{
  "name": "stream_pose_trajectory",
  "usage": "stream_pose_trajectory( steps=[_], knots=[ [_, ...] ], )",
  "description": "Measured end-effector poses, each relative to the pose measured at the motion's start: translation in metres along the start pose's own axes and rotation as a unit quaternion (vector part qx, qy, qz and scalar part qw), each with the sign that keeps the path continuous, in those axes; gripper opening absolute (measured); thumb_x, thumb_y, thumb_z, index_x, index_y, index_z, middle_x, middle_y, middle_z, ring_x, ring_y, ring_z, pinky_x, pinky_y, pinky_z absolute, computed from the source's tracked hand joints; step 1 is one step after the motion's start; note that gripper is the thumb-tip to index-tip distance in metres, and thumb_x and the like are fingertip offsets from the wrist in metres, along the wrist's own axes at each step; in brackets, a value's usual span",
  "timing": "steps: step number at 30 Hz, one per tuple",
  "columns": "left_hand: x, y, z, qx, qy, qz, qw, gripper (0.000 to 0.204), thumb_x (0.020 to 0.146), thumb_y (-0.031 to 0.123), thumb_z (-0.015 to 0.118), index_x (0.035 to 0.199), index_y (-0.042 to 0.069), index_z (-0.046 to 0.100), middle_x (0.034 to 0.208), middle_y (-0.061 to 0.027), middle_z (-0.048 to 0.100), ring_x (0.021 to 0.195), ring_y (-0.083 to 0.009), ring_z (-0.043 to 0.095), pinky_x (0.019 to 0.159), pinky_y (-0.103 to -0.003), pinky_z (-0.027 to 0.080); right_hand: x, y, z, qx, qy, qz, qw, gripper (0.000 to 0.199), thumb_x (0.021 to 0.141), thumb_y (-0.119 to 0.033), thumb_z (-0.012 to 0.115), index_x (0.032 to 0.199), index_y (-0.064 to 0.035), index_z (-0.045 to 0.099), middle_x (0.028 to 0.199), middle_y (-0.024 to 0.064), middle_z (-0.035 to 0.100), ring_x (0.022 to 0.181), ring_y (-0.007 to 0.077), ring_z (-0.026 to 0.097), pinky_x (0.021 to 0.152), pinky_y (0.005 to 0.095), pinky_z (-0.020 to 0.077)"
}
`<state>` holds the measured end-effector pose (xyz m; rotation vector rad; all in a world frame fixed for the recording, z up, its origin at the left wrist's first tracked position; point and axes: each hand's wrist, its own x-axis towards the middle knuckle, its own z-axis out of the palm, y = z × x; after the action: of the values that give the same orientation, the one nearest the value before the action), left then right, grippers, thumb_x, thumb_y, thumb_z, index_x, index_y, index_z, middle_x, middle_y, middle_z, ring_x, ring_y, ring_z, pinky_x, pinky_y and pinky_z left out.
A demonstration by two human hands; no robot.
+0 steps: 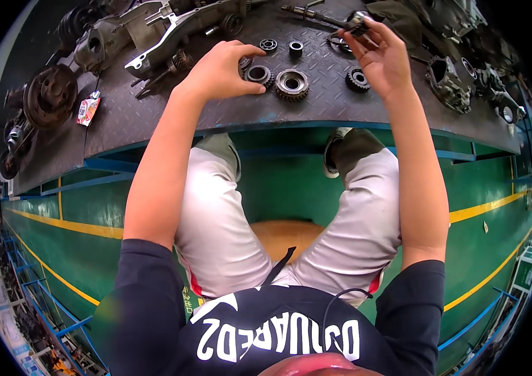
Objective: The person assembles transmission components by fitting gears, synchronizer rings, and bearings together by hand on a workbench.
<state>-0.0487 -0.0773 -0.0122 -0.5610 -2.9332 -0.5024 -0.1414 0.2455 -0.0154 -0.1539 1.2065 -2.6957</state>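
Note:
My left hand [222,70] reaches over the metal workbench, thumb and forefinger spread apart beside a dark toothed gear [258,75]. Whether its hidden fingers touch anything I cannot tell. Close by lie a larger gear with a bright ring [292,84], a bearing [268,44] and a small dark collar [296,47]. Raised at the right, my right hand [382,61] pinches a small metal gear [358,23] between thumb and fingers. Below it, another black gear [358,79] rests on the bench, and a thin ring [340,42] lies partly behind the fingers.
Gearbox housings [172,41] with shafts cover the back left of the diamond-plate bench [215,118]. A rusty drum [51,96] and a red-white packet [88,109] sit farther left. At the right stand more castings [449,84]; a long shaft [313,15] lies at the back.

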Motion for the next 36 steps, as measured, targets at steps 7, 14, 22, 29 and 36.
stream_pose_trajectory(
  steps=[7, 14, 22, 29, 36],
  knots=[
    [-0.002, 0.010, -0.001, 0.053, -0.016, -0.028, 0.998, 0.074, 0.069, 0.027, 0.095, 0.137, 0.015, 0.069, 0.131, -0.0121, 0.066, 0.133, -0.0324, 0.055, 0.113, -0.041, 0.049, -0.015, 0.027, 0.030, -0.072, -0.077, 0.061, 0.993, 0.030, 0.098, -0.014, 0.072, 0.116, 0.0089, 0.065, 0.114, 0.0208, 0.067, 0.112, 0.0366, 0.071, 0.101, 0.0359, 0.0635],
    [-0.012, -0.001, -0.011, 0.018, -0.031, -0.074, 0.997, 0.047, 0.071, 0.013, 0.092, 0.111, 0.009, 0.069, 0.112, -0.0119, 0.066, 0.110, -0.0320, 0.068, 0.096, -0.041, 0.056, -0.018, 0.037, 0.048, 0.047, -0.064, 0.095, 0.992, 0.023, 0.099, -0.013, 0.068, 0.110, 0.0073, 0.066, 0.109, 0.0212, 0.070, 0.111, 0.0397, 0.070, 0.101, 0.0408, 0.0634],
    [-0.013, 0.010, -0.020, -0.049, -0.010, -0.124, 0.991, 0.027, 0.083, 0.011, 0.081, 0.101, 0.003, 0.064, 0.089, -0.0145, 0.070, 0.091, -0.0331, 0.072, 0.080, -0.041, 0.055, -0.030, 0.060, 0.088, -0.058, -0.083, 0.096, 0.990, 0.021, 0.098, -0.007, 0.070, 0.112, 0.0079, 0.066, 0.110, 0.0153, 0.068, 0.107, 0.0270, 0.068, 0.101, 0.0382, 0.0634],
    [0.001, 0.030, -0.012, -0.453, 0.195, -0.206, 0.845, 0.022, 0.101, 0.014, 0.070, 0.109, 0.002, 0.054, 0.087, -0.0125, 0.070, 0.085, -0.0209, 0.074, 0.073, -0.035, 0.062, -0.049, 0.080, 0.107, -0.451, -0.129, -0.043, 0.882, 0.068, 0.087, -0.021, 0.084, 0.141, 0.0099, 0.059, 0.123, 0.0193, 0.073, 0.107, 0.0227, 0.072, 0.089, 0.0341, 0.0582],
    [0.006, 0.037, -0.010, -0.487, 0.251, -0.150, 0.823, 0.020, 0.103, 0.010, 0.068, 0.108, 0.001, 0.051, 0.089, -0.0054, 0.068, 0.080, -0.0123, 0.069, 0.073, -0.027, 0.060, -0.039, 0.090, 0.114, -0.305, -0.068, -0.086, 0.946, 0.054, 0.089, -0.013, 0.080, 0.135, 0.0080, 0.063, 0.114, 0.0190, 0.076, 0.101, 0.0230, 0.074, 0.089, 0.0346, 0.0585]
  ],
)
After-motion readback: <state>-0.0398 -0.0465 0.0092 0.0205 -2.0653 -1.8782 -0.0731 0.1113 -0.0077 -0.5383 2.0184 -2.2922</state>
